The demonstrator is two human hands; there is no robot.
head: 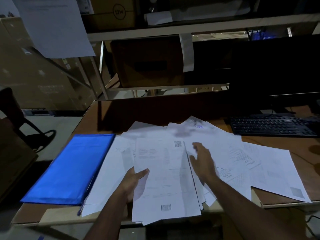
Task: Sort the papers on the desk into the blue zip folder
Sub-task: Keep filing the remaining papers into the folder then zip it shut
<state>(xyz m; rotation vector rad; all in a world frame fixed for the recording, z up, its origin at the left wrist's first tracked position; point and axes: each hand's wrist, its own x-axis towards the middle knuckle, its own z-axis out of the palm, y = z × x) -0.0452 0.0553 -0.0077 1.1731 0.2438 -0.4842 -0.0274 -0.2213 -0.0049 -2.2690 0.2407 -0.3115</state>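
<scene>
Left hand (134, 181) gripping papers (162, 179) beside folder (69, 168)

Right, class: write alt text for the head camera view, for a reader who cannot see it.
A left hand holds a stack of papers above a desk strewn with loose sheets, while the right hand hovers open over them. A blue zip folder lies on the left, a keyboard at the back right.

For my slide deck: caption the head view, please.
Left hand holds a sheet while right hand reaches over loose papers beside the blue folder.
</scene>
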